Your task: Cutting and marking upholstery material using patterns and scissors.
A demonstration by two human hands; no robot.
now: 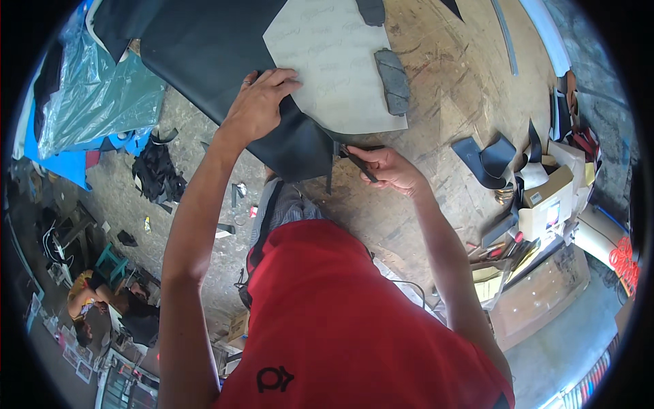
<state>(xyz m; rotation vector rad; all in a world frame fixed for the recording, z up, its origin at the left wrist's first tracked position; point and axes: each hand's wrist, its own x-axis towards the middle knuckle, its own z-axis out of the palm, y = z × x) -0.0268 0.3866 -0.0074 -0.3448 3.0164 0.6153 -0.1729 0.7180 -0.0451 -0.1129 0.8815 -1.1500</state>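
Note:
A large sheet of black leather-like material (204,51) lies over the table, its near end hanging past the edge by my legs. My left hand (262,102) rests on it, fingers spread and lying on the surface next to a pale paper sheet (327,68). My right hand (388,170) is closed round dark-handled scissors (359,167), at the near right corner of the black sheet. Their blades are mostly hidden by the material. A narrow black strip (330,180) hangs down by the scissors. On the paper's right edge sits a grey wrapped block (392,82).
A second grey block (371,10) lies farther off. Black offcuts (487,160) and a cardboard box (548,198) with tools are at the right. Clear plastic sheeting (102,95) covers material at the left. Another person (85,300) sits low at the far left.

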